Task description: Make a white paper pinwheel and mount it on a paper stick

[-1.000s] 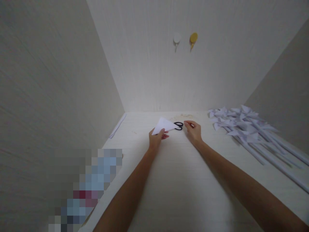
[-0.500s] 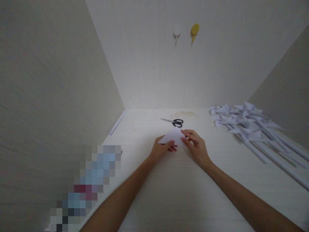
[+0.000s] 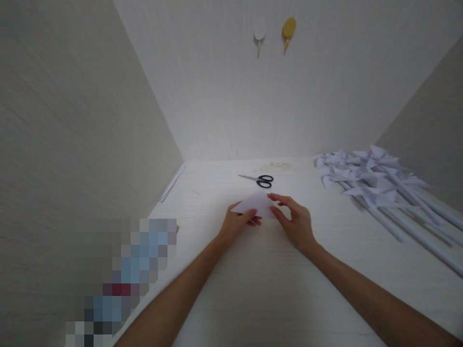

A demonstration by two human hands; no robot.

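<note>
Our left hand's (image 3: 233, 224) grip is pinching the white paper (image 3: 251, 204) between thumb and fingers, just on the near side of the scissors (image 3: 264, 181); our right hand (image 3: 296, 225) is touching its right edge, thumb and forefinger slightly parted, and we cannot tell if they are pinching. A second ago the paper was covering the scissors' blades and the right hand was staying apart from it; now both are working the paper, so we are judging the handling two-handed. Our fingers are hiding parts of its edges, and pixelated blocks (image 3: 142, 258) are masking something leftward, nearer us than the scissors.
</note>
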